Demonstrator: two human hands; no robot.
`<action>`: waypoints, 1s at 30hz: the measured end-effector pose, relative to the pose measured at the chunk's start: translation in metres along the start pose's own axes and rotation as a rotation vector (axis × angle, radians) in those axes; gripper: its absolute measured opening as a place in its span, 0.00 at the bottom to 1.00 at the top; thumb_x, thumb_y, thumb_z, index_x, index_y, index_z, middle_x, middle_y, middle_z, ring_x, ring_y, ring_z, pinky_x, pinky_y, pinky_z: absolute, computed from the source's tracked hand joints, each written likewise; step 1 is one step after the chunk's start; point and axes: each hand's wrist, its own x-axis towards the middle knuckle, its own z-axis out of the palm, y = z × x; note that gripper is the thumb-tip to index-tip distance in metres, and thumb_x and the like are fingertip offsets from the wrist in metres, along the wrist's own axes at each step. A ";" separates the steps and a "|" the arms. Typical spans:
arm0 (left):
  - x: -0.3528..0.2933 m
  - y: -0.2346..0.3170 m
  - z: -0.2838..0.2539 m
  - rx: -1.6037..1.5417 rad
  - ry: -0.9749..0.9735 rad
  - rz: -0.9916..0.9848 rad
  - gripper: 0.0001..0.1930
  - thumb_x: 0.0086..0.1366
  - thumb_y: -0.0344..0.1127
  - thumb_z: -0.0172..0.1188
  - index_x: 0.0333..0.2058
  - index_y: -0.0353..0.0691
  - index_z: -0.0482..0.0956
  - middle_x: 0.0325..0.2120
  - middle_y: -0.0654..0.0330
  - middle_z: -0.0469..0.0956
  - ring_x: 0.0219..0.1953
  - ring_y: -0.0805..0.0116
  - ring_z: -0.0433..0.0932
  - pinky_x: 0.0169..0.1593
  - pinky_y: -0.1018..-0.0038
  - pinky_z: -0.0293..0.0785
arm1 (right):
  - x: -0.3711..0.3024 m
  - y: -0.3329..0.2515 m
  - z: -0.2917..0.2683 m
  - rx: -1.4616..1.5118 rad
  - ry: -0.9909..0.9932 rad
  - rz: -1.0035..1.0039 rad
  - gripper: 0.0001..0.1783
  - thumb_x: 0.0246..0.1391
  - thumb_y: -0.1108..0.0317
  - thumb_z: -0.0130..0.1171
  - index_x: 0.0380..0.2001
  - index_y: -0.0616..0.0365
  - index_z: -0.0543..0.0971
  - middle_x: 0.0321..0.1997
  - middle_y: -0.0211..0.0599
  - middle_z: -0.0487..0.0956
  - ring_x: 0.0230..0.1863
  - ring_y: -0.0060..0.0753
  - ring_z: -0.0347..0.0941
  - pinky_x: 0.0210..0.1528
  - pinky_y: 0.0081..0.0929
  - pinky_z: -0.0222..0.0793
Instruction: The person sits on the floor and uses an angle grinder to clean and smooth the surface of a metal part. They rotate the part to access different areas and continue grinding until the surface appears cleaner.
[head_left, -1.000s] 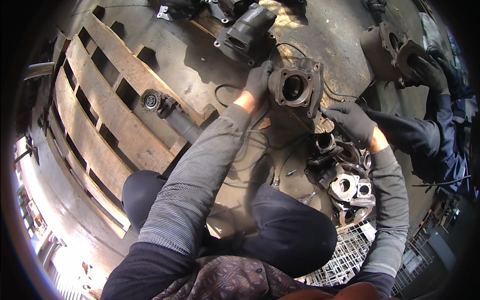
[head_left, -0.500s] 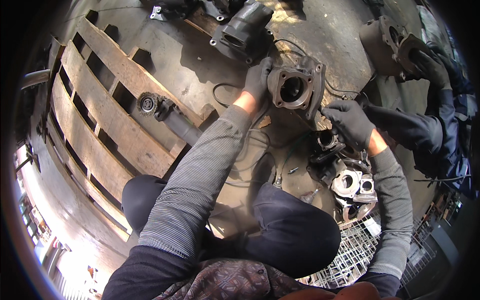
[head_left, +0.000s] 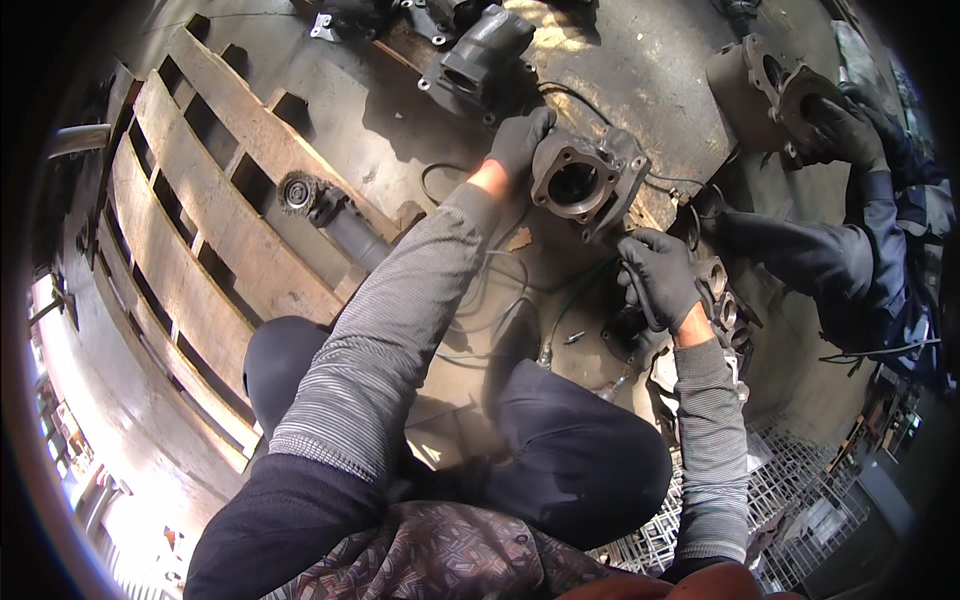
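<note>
A dark cast metal housing (head_left: 622, 182), with a round bore and a bolt-holed flange, is tilted so its opening faces me. My gloved left hand (head_left: 522, 142) grips its upper left side. Just below and to the right of the housing is my gloved right hand (head_left: 658, 278), its fingers curled tight. Whatever that fist may hold is hidden. Beneath and beside it, several smaller metal castings (head_left: 715, 275) lie in a pile, partly covered by my right forearm.
A wooden pallet (head_left: 215, 180) spans the left, with a wire-brush power tool (head_left: 340, 222) lying at its edge. Another dark housing (head_left: 482, 62) stands beyond. At right, a co-worker's gloved hand (head_left: 850, 135) is on a large casting (head_left: 745, 90). Cables and a wire basket (head_left: 790, 480) lie nearby.
My right hand has moved left and down, and its fingers have curled into a fist. The housing has turned and tilted slightly in my left hand's grip.
</note>
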 end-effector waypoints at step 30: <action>-0.019 0.005 -0.003 -0.221 0.154 -0.178 0.15 0.75 0.44 0.52 0.48 0.38 0.77 0.40 0.37 0.84 0.45 0.37 0.84 0.46 0.55 0.78 | -0.009 -0.038 -0.008 -0.160 -0.049 0.032 0.18 0.72 0.54 0.63 0.43 0.60 0.84 0.20 0.24 0.74 0.14 0.15 0.65 0.16 0.17 0.61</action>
